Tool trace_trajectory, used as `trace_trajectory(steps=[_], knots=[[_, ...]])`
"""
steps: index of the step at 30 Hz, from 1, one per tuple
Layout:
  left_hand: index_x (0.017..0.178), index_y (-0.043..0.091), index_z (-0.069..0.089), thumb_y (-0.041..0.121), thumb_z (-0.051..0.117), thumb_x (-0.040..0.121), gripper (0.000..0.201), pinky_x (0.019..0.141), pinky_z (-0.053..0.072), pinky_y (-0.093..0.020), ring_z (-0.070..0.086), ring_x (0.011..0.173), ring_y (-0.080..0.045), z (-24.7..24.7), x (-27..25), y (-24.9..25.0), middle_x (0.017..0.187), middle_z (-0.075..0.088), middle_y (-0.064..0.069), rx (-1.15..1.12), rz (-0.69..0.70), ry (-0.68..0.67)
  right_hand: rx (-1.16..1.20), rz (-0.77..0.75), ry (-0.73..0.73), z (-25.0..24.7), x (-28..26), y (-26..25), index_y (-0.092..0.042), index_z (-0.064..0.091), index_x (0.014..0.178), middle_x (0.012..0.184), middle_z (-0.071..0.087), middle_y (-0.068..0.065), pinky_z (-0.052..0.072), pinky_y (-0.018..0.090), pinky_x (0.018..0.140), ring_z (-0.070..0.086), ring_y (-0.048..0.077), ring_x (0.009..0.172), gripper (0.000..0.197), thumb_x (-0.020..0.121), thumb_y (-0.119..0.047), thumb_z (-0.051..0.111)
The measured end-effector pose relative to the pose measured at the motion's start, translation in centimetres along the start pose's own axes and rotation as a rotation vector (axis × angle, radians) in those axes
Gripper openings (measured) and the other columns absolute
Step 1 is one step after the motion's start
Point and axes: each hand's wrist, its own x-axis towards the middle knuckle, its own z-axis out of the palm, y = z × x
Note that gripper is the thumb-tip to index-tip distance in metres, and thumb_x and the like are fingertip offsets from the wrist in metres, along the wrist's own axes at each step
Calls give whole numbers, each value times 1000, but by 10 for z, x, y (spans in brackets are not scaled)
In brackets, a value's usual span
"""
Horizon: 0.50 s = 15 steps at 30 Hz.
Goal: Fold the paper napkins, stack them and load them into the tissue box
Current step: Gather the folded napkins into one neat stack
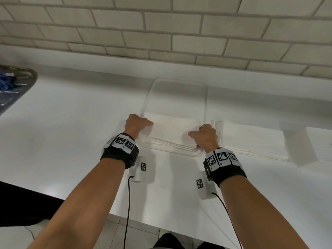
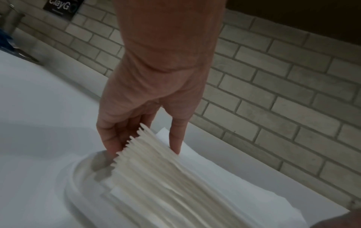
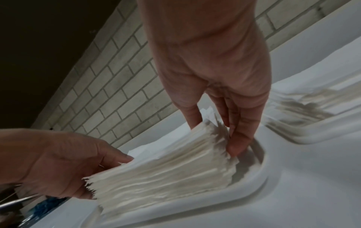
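Note:
A thick stack of folded white napkins (image 1: 172, 130) sits at the near end of a clear, shallow tissue box (image 1: 179, 81) on the white counter. My left hand (image 1: 138, 124) grips the stack's left end and my right hand (image 1: 204, 135) grips its right end. In the left wrist view, the left hand (image 2: 143, 150) has its thumb on top of the stack (image 2: 166, 177) and its fingers down the side, by the box rim (image 2: 72, 174). In the right wrist view, the right hand (image 3: 215, 136) pinches the stack (image 3: 166, 174) the same way, inside the box rim (image 3: 244, 199).
A second napkin stack (image 1: 251, 141) lies on the counter just right of the box, with more white paper (image 1: 319, 141) at the far right. A metal tray holding a blue cloth (image 1: 14, 83) is at the far left. A brick wall (image 1: 161, 33) backs the counter.

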Motion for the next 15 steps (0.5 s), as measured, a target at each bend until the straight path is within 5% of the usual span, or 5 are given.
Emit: trace_trajectory(steps=[10,13,15], knots=[[125,-3,56,17,84,56,77,88,52,-42,62,111,-37,-13,6,2,122,64,-19,-184,27,-174,-16,39,32,4,-1,0,-12,46,66,76,63,9,35,21,46,62,24,63,28,81,-25,66],[120,-1,57,25,79,61,68,63,45,-29,56,85,-26,-18,-5,7,101,57,-11,-168,36,-241,1,51,29,3,-2,-1,-7,56,76,80,63,8,42,24,52,58,22,64,22,81,-25,69],[108,6,63,34,79,58,60,68,40,-27,52,80,-22,-18,-4,7,95,56,-7,-127,40,-297,20,58,31,2,-1,1,-4,62,88,76,62,6,47,27,65,58,21,64,24,81,-25,70]])
